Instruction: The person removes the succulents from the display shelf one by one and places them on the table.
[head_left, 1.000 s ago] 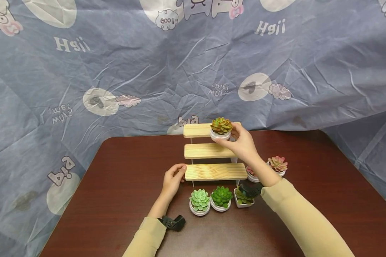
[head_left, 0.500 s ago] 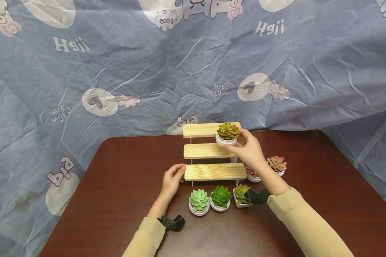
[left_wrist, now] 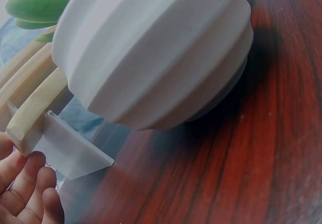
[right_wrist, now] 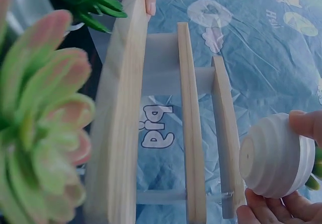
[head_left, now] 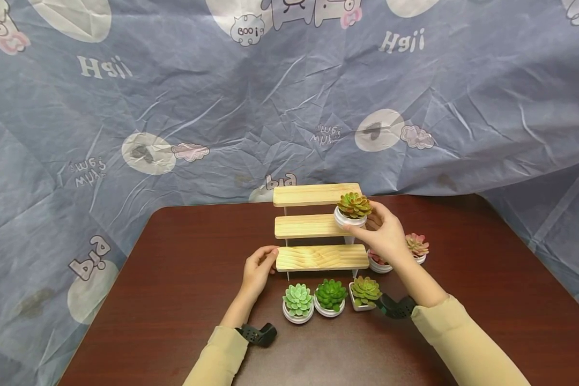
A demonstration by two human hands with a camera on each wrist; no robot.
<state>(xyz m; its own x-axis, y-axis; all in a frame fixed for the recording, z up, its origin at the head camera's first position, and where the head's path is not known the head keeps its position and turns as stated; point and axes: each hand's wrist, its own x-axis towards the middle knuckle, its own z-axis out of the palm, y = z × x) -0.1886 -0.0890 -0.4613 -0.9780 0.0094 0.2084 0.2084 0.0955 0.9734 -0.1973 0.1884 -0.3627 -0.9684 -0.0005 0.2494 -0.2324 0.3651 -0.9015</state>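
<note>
My right hand grips a potted succulent with green leaves tinged reddish-brown. Its white pot overlaps the right end of the middle board in the head view. The right wrist view shows the ribbed pot between thumb and fingers, beside the highest board. With its fingertips, my left hand pinches the left end of the lowest board of a three-step wooden shelf stand. In the left wrist view those fingers are at the board's end, above a clear side panel.
A pale green succulent, a dark green one and one in a square pot line up before the stand. Two pink succulents stand right, one partly behind my right forearm. A blue printed cloth hangs behind the table.
My right hand has carried the potted succulent right and down, from before the top board to the right end of the middle board. The left hand stays at the lowest board.
</note>
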